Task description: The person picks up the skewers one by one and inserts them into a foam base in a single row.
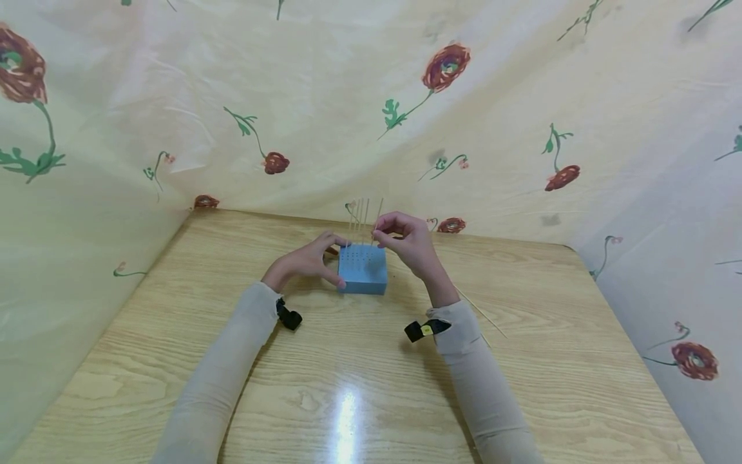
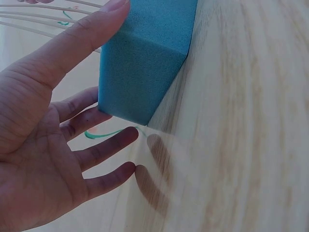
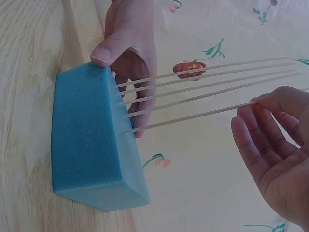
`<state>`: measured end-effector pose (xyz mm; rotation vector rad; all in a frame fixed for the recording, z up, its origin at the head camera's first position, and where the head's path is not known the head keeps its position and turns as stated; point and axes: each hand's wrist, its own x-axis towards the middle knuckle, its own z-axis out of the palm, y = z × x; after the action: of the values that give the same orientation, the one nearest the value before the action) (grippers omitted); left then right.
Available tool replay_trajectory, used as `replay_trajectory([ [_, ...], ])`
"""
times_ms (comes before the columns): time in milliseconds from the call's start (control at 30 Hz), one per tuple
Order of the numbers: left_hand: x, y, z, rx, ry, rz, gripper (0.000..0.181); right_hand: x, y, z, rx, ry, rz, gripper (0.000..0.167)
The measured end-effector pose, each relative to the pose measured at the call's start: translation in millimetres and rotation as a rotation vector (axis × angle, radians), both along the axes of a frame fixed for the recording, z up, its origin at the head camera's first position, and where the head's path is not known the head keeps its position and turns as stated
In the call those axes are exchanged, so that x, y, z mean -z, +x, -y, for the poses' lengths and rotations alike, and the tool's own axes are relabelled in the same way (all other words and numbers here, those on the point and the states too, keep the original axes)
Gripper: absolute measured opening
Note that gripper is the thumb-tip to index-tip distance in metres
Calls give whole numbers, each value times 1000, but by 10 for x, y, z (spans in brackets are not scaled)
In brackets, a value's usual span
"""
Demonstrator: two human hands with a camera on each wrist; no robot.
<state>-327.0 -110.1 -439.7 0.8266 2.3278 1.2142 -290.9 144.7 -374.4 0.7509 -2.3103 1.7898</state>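
Observation:
A blue foam block sits on the table, its top dotted with small holes. Several thin wooden sticks stand in a row along its far side. My left hand holds the block's left end, thumb at the near corner and index finger at the far one; its other fingers spread loosely behind in the left wrist view. At the right end of the row, my right hand pinches a wooden stick between thumb and index finger. That stick's lower end meets the block's top; how deep it goes cannot be told.
Loose wooden sticks lie on the wooden table by the right forearm, partly hidden by it. A flower-patterned cloth hangs behind the table and along both sides. Each wrist wears a small black camera.

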Motion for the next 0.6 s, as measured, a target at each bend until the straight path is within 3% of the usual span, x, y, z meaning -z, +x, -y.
replay_trajectory([
  [600,19,11,-1,-1,-10,-13,92,47,-12,-14,-44,-11,-2,13],
])
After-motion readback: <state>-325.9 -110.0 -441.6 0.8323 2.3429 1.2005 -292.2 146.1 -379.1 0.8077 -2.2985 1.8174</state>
